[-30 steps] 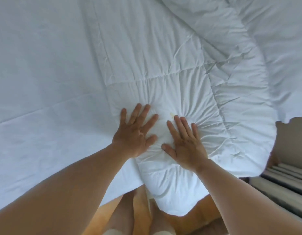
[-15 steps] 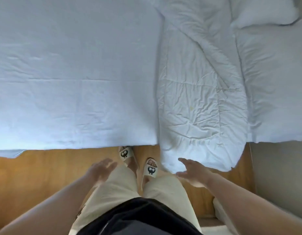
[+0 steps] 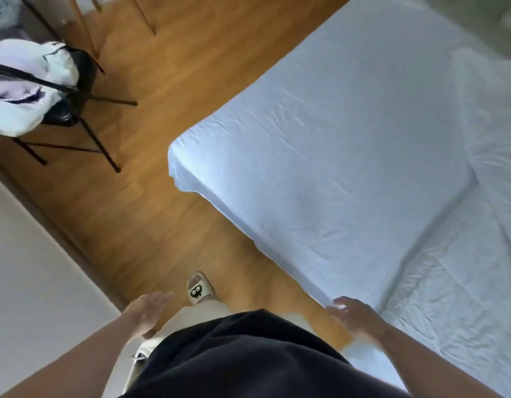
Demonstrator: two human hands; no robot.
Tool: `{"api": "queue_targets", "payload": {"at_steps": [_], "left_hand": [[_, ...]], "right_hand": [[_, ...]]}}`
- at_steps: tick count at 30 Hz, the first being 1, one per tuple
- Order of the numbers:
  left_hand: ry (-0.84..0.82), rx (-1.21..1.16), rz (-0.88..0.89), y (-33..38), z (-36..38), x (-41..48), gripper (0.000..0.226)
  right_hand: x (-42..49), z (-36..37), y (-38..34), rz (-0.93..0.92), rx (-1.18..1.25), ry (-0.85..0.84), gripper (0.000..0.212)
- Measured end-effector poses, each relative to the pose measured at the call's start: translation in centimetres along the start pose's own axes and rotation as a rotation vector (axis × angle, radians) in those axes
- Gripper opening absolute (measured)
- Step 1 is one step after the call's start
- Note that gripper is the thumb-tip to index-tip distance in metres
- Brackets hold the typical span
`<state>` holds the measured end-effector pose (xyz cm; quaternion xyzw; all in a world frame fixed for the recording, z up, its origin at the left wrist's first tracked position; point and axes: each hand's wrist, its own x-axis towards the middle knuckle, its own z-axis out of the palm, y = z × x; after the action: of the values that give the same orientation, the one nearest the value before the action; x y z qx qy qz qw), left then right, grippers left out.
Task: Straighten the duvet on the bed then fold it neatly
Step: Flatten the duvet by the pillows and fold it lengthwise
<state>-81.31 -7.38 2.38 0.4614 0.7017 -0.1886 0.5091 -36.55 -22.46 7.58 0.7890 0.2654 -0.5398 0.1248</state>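
Observation:
The white quilted duvet (image 3: 461, 277) lies as a long folded strip along the right side of the bed (image 3: 329, 156), whose sheet is bare and lightly creased. My right hand (image 3: 353, 315) hovers with relaxed fingers just off the bed's near edge, close to the duvet's end, holding nothing. Beside my hip, over the floor, my left hand (image 3: 145, 313) hangs loose and empty. I stand on the floor next to the bed's long side.
Wooden floor (image 3: 150, 219) runs along the bed's left side. A black folding chair (image 3: 73, 110) with white clothes (image 3: 21, 87) draped on it stands at the upper left. A pale wall (image 3: 33, 282) borders the left. My slippered foot (image 3: 198, 291) points forward.
Both hands lifted off the duvet and dropped to my sides. I stepped back and turned left, so the bed's corner, the floor and the chair now show.

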Motion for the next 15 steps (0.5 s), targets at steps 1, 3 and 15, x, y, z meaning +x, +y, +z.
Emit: {"api": "queue_targets", "payload": {"at_steps": [1, 3, 15], "left_hand": [[-0.013, -0.058, -0.063, -0.5, -1.7, 0.1, 0.046], [-0.003, -0.190, -0.067, -1.4, -5.5, 0.4, 0.041], [0.038, -0.331, -0.132, -3.1, -28.3, 9.8, 0.046]], "right_hand": [[0.7, -0.6, -3.1, -0.009, -0.010, 0.017, 0.054], [1.6, -1.6, -9.9, -0.041, -0.005, 0.041, 0.053], [4.7, -1.7, -45.1, -0.334, -0.354, -0.036, 0.051]]}}
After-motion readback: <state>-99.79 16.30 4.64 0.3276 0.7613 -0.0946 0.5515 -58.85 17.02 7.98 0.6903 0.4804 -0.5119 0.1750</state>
